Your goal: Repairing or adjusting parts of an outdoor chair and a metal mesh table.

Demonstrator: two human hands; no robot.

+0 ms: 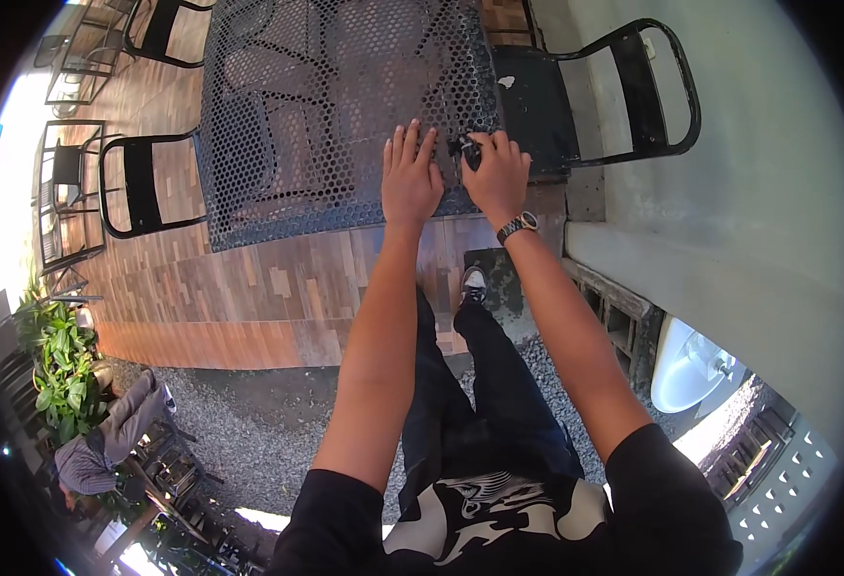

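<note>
A dark metal table (278,216) with a top full of round holes stretches away in front of me. Near its front edge, my left hand (410,184) lies flat on the mesh, fingers stretched forward and nothing in them. Just to its right, my right hand (500,178) is closed on a small black object (467,151) at the table's right front part. The fingers cover much of that object, and I cannot make out its kind. A dark watch (518,226) sits on my right wrist.
A black metal chair (633,91) stands at the table's right, beside a pale wall (719,182). Another black chair (143,182) is on the left. Wood-patterned flooring (249,298) ends at grey gravel (249,413) near my legs. Green plants (67,355) and a seated person (105,442) are at the lower left.
</note>
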